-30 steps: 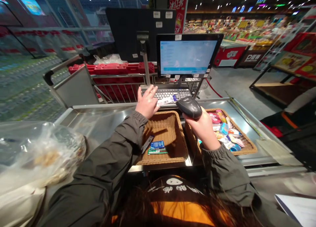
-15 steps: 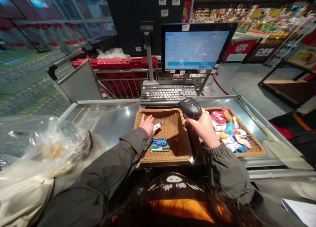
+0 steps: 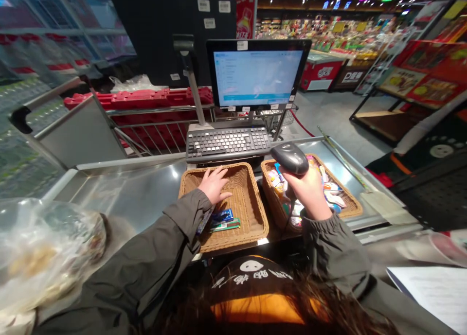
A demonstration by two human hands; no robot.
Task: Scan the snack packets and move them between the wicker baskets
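My left hand [image 3: 214, 184], fingers spread, hovers over the left part of a wicker basket [image 3: 251, 223]. It holds nothing that I can see. Below it in the basket lie a blue packet [image 3: 223, 215] and a green packet [image 3: 229, 224], and a dark item is partly covered by my sleeve. My right hand [image 3: 310, 191] grips a black handheld barcode scanner [image 3: 290, 157] by its handle, the head tilted toward the left basket. Behind that hand stands a second wicker basket [image 3: 355, 211] full of small colourful packaged goods; hand and scanner hide part of its contents.
Beyond the baskets are a keyboard [image 3: 229, 141] and a lit monitor [image 3: 260, 77]. A clear plastic bag of goods [image 3: 47, 257] lies on the left of the metal counter [image 3: 134, 184]. A paper sheet [image 3: 430, 291] is at the lower right. A person's arm [image 3: 430, 126] shows at the right.
The whole view has shifted, with the scene moving left. My left hand has opened and lifted away from a small white-and-blue packet, which no longer shows. My right hand still holds the scanner.
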